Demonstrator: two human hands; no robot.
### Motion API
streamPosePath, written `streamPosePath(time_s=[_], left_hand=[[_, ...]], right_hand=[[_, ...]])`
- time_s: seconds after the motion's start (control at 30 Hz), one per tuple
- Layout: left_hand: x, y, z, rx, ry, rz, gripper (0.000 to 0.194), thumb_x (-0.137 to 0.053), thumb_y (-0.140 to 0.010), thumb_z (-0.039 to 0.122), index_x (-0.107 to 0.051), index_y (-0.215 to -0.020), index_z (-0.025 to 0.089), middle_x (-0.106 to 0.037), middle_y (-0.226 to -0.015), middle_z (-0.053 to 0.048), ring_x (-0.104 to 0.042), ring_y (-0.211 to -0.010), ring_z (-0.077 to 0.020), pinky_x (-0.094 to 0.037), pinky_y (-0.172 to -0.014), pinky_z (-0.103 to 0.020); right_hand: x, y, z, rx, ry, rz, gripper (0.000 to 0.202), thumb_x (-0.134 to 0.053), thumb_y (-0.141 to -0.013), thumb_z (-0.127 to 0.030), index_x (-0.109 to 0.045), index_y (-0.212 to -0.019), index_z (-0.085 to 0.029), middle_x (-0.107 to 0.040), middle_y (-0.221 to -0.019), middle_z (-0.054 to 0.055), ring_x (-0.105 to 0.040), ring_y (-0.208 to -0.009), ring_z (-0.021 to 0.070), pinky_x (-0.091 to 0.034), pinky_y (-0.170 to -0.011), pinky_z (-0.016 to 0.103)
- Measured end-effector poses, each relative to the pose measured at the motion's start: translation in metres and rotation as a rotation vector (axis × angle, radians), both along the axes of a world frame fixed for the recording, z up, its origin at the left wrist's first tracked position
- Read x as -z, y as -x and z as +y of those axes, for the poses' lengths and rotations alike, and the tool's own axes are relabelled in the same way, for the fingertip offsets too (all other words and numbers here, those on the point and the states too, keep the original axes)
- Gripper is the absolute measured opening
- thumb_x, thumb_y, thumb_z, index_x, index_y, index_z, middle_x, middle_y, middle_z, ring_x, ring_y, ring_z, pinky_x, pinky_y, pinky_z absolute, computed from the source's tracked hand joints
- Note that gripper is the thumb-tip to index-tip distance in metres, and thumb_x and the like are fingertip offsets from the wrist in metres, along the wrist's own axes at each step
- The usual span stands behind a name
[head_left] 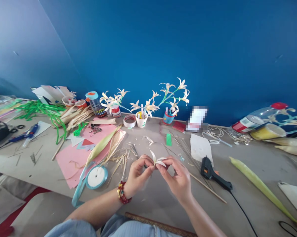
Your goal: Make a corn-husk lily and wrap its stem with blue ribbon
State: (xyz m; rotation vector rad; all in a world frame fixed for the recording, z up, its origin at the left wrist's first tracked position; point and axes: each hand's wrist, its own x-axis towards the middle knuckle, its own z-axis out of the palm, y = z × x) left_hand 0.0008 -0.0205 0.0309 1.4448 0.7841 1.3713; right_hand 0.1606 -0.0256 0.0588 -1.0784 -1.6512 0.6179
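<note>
Between my two hands is a small white handmade flower [154, 159] with narrow pointed petals, held low over the table. My left hand [141, 174], with a beaded bracelet [123, 193] at the wrist, pinches the flower near its base. On the other side, the fingers of my right hand [177, 177] close on one of its petals. Just beyond the hands lie some loose white petals [150, 141]. Left of my left hand are a roll of light blue ribbon [97, 177] and thin strips of dried husk [118, 161].
A black glue gun [214, 174] with a trailing cord and a wooden stick [207, 188] lie to the right, near a green corn husk [257, 184]. Finished flower stems [166, 93] stand in cups along the blue wall. Pink paper [69, 164] and green wires [42, 110] lie left.
</note>
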Motion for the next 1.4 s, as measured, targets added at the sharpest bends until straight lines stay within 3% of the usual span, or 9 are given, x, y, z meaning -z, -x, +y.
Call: streamPosePath(time_s=[0.4,1.4], left_hand=[[-0.0042,0.0014,-0.0033,-0.116,-0.252,0.15,0.006,-0.058,-0.088,0.013,-0.06,-0.084,0.017,-0.063,-0.082,-0.005,-0.056,-0.083,-0.0177,-0.043,-0.077,-0.033],[-0.0062,0.0007,-0.0036,-0.111,-0.225,0.132,0.007,-0.058,-0.089,0.016,-0.061,-0.083,0.017,-0.063,-0.081,-0.006,-0.057,-0.082,-0.019,-0.044,-0.077,-0.035]], right_hand=[[0.0003,0.0019,-0.008,-0.07,0.006,0.068,0.009,-0.06,-0.087,-0.013,-0.063,-0.084,-0.021,-0.063,-0.079,0.003,-0.058,-0.074,0.018,-0.047,-0.068,0.031],[0.0026,0.0029,-0.0064,-0.063,0.061,0.069,0.004,-0.061,-0.088,-0.02,-0.061,-0.085,-0.022,-0.063,-0.079,0.003,-0.058,-0.072,0.0169,-0.047,-0.066,0.029]])
